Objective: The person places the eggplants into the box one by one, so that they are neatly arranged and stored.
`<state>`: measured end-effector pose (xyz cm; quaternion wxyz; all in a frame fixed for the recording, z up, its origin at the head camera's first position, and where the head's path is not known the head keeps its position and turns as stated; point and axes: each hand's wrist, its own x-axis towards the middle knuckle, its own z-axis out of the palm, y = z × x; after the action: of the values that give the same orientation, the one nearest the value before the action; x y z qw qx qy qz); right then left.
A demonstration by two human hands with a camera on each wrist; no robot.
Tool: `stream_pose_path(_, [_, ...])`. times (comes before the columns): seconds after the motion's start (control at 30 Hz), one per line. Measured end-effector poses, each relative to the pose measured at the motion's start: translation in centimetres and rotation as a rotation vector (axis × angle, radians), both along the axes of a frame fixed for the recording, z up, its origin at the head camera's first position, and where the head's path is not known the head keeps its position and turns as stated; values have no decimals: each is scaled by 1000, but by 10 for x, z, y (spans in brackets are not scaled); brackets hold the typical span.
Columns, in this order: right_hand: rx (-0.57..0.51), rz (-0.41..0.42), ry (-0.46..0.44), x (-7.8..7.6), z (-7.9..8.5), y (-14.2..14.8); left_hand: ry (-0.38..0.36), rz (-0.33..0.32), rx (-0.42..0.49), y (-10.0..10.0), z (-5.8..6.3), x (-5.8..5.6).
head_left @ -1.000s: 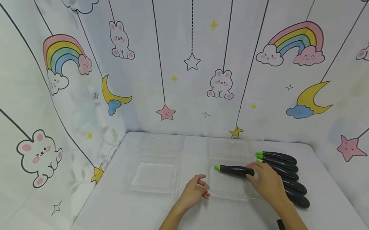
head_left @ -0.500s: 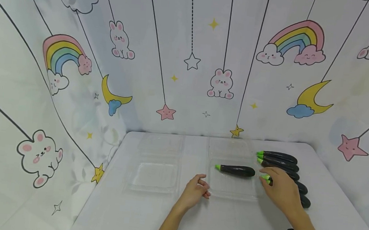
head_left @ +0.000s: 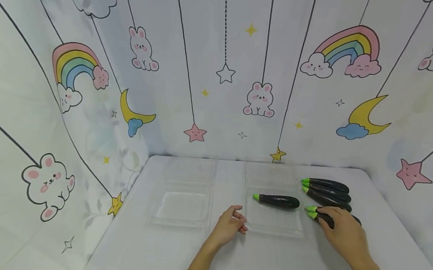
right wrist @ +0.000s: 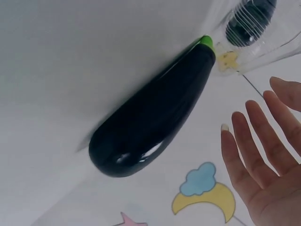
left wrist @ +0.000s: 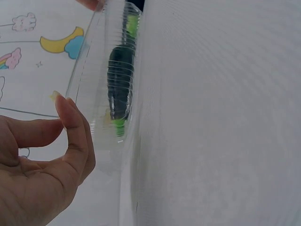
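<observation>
One dark eggplant (head_left: 278,201) with a green stem end lies in the near half of the right transparent plastic box (head_left: 270,224). My right hand (head_left: 342,232) is over the near pair of eggplants (head_left: 326,220) to the right of that box, partly hiding them. In the right wrist view, the fingers are spread and slightly bent, beside an eggplant (right wrist: 155,110) with a gap between. My left hand (head_left: 229,225) stays at the left front side of the box, fingers loosely bent and holding nothing; its thumb and index tip come close together in the left wrist view.
More eggplants (head_left: 326,192) lie side by side at the back right, stems pointing left. A second transparent box (head_left: 180,223) stands open on the left, its lid toward the back. A printed cloth wall (head_left: 222,110) rises behind the white table (head_left: 146,252).
My right hand has let go of the eggplant in the right box and moved right to the near pair of eggplants. The left hand has stayed in place.
</observation>
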<state>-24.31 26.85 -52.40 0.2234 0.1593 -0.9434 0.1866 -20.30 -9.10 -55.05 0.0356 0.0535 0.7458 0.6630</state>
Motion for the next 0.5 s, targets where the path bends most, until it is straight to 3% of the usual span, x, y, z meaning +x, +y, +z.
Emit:
stream_pose_path(0.23, [14,-24,-82,3,-5,12,2,-1,5,0,1,-1])
stream_pose_path(0.5, [-4,-56,-90,7,-13,24,6,3,0,0,2,2])
